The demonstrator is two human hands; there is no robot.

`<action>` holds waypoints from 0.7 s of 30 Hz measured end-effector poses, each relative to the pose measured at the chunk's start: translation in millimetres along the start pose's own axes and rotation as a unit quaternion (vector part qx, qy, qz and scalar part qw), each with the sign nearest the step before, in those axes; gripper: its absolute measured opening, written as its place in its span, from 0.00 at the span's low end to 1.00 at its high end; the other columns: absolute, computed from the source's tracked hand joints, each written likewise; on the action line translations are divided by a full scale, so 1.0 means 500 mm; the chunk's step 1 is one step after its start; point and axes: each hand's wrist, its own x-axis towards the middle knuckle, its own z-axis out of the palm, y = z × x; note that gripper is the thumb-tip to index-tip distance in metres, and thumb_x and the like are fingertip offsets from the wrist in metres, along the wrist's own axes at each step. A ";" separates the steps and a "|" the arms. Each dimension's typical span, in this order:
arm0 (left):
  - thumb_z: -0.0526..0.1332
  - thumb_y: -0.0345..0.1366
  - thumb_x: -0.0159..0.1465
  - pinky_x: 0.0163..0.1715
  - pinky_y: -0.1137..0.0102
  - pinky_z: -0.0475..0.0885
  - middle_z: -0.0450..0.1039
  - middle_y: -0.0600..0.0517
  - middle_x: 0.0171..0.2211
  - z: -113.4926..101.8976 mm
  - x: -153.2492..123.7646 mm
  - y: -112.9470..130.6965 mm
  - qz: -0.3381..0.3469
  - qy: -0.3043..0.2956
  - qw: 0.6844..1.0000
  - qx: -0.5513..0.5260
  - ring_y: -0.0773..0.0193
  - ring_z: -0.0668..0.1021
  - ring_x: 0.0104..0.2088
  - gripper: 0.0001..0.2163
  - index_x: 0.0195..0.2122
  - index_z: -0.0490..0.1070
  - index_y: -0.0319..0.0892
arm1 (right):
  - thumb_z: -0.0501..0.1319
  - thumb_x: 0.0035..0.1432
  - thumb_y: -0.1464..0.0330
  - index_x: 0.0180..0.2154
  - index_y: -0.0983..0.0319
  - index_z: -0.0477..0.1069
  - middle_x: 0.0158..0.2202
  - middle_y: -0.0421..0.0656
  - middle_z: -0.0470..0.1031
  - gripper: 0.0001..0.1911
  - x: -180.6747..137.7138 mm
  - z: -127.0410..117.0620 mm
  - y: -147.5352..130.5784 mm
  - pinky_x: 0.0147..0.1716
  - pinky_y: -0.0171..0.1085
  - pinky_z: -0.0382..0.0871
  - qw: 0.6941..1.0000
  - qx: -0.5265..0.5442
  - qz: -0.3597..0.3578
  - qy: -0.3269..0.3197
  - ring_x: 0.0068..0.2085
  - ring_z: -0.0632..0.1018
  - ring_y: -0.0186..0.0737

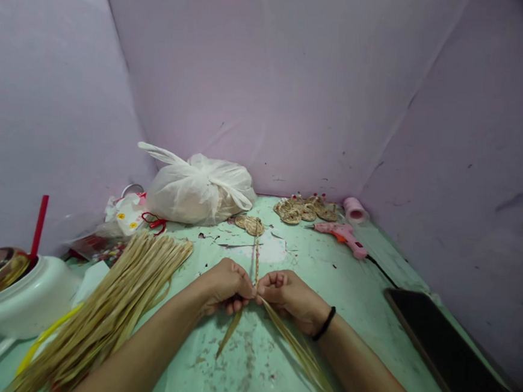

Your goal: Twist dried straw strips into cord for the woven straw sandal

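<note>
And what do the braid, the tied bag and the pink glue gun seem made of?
The braid: probably dried plant fibre; matte, straw-coloured strands. The tied bag: likely thin plastic; translucent, crinkled. The pink glue gun: apparently smooth moulded plastic; evenly coloured.

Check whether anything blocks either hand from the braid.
Nothing visible does: the left hand and right hand both pinch at the near end of the braid, with no object between them and it.

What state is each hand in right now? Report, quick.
Left hand: closed, pinching the thin braid at its near end.
Right hand: closed, pinching there too, loose strands trailing below.
</note>
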 end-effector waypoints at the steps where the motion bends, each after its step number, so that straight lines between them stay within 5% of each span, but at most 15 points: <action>1: 0.57 0.28 0.40 0.08 0.78 0.54 0.62 0.55 0.10 -0.001 0.000 0.000 0.003 -0.004 1.000 0.001 0.73 0.62 0.10 0.01 0.16 0.66 0.36 | 0.59 0.36 0.69 0.17 0.66 0.66 0.08 0.31 0.54 0.05 -0.001 0.001 -0.002 0.13 0.30 0.36 1.000 -0.011 -0.001 0.006 0.12 0.50 0.22; 13: 0.56 0.29 0.40 0.08 0.78 0.45 0.56 0.58 0.09 0.007 0.006 -0.005 -0.021 0.055 0.998 0.035 0.76 0.56 0.09 0.01 0.15 0.64 0.38 | 0.58 0.36 0.73 0.19 0.65 0.65 0.14 0.35 0.64 0.01 0.008 0.004 -0.001 0.17 0.28 0.50 0.986 -0.133 -0.044 0.087 0.17 0.58 0.24; 21: 0.54 0.26 0.39 0.09 0.76 0.45 0.53 0.58 0.06 0.027 0.008 -0.002 -0.016 0.102 0.995 0.015 0.76 0.54 0.08 0.04 0.11 0.59 0.38 | 0.55 0.37 0.72 0.16 0.65 0.69 0.12 0.38 0.61 0.05 -0.023 0.022 -0.029 0.17 0.30 0.50 0.904 -0.388 -0.033 0.177 0.18 0.61 0.29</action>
